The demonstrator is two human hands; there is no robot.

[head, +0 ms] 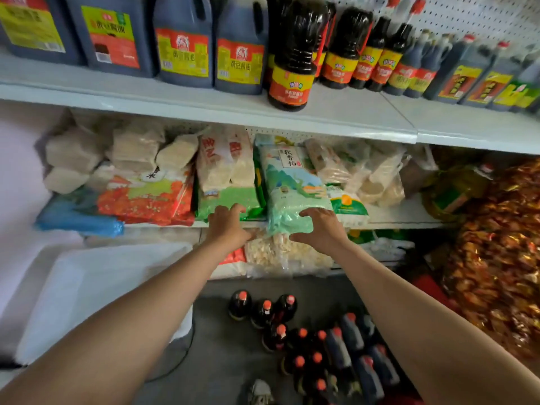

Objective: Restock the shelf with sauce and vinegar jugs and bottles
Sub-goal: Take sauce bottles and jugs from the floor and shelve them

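Observation:
A dark sauce bottle [292, 57] with a red and yellow label stands near the front edge of the white upper shelf [336, 118]. Big sauce jugs [182, 48] fill the shelf to its left, and smaller bottles and jugs [380, 54] line up to its right. Several more dark bottles and jugs with red caps [309, 340] stand on the grey floor below. My left hand [226, 226] and my right hand [318, 229] reach out empty below that shelf, fingers spread, in front of a pale green rice bag [292, 188].
The lower shelf [403, 217] holds rice bags and other packets. A white box [96, 287] stands at the left on the floor. A pile of shiny orange-brown packets [496, 244] crowds the right side. A shoe [260, 391] shows at the bottom.

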